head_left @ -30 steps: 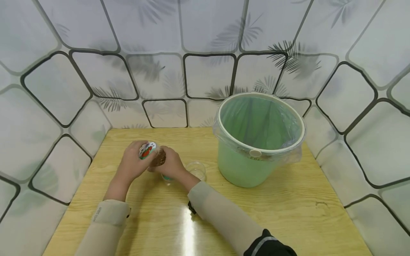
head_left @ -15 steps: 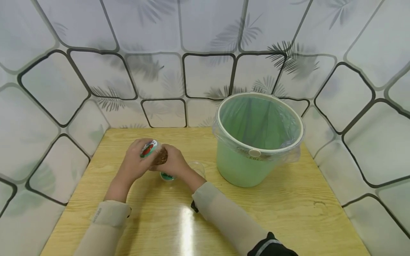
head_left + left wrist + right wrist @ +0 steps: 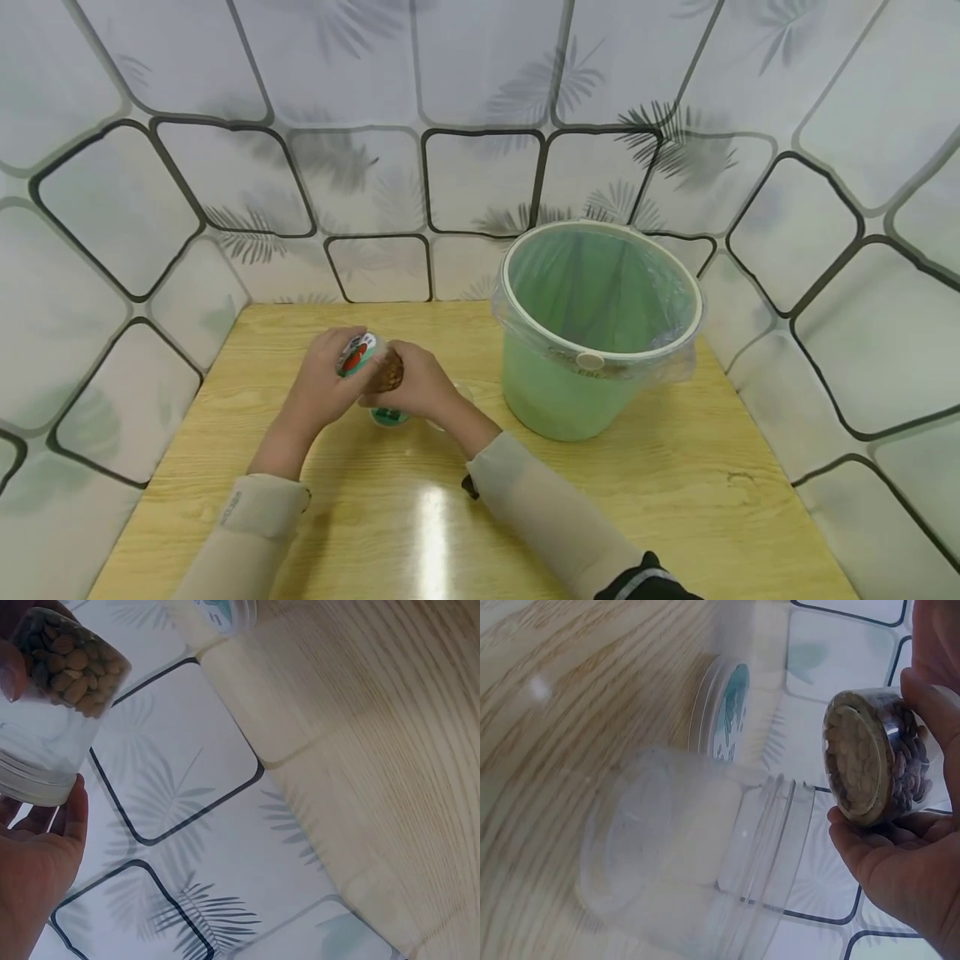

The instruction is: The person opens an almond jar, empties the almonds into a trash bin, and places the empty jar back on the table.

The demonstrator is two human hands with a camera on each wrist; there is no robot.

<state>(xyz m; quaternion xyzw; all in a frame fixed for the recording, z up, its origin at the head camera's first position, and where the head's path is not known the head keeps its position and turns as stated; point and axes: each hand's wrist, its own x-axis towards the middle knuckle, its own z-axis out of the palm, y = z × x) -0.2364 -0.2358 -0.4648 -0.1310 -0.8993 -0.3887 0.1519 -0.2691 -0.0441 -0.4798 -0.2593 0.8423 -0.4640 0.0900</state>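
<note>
Left of the bucket, well apart from it, we hold a tilted jar of nuts: our left hand curls round its pictured lid while our right hand grips the base end, probably so that neither end slips. A green lid rests on the table, and an open clear jar stands between that and the bucket, perhaps kept within reach; the bucket's bag hangs outside, likely to stop it sliding in
</note>
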